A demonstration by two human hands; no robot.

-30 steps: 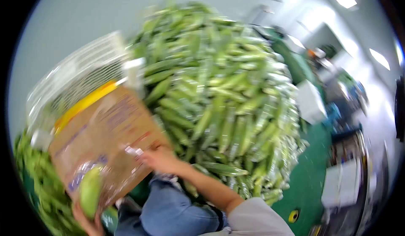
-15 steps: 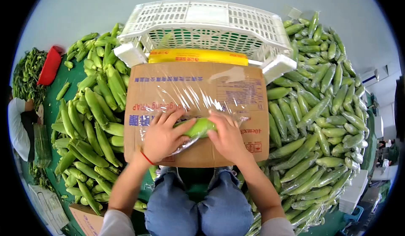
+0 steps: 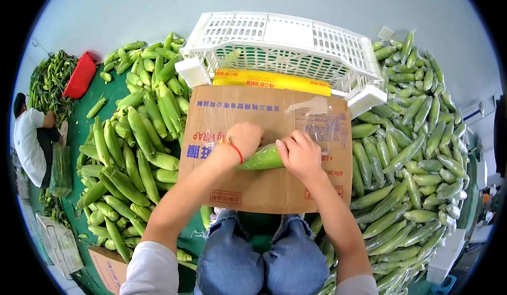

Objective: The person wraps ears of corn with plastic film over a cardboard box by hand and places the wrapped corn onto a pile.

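Note:
A green ear of corn [image 3: 264, 158] in its husk, with shiny clear film on it, lies across the top of a cardboard box [image 3: 222, 105] in front of my knees. My right hand [image 3: 301, 152] grips its right end, thumb on the near side. My left hand [image 3: 245, 139], a red string at the wrist, is closed in a fist over the far side of its left end. The left fingertips are hidden, so what they hold cannot be made out. Just beyond the cardboard sits a yellow cling film box [image 3: 272, 82].
A white plastic crate [image 3: 285, 31] stands behind the film box. Unwrapped corn [image 3: 132, 152] is heaped on the left, wrapped corn [image 3: 406, 152] on the right. At far left are a red dustpan-like container [image 3: 80, 76] and another person [image 3: 31, 142] beside a leafy pile.
My left hand has gone from spread fingers to a fist and moved up over the corn's left end. My right hand has closed on the right end. The whole view has shifted with my head.

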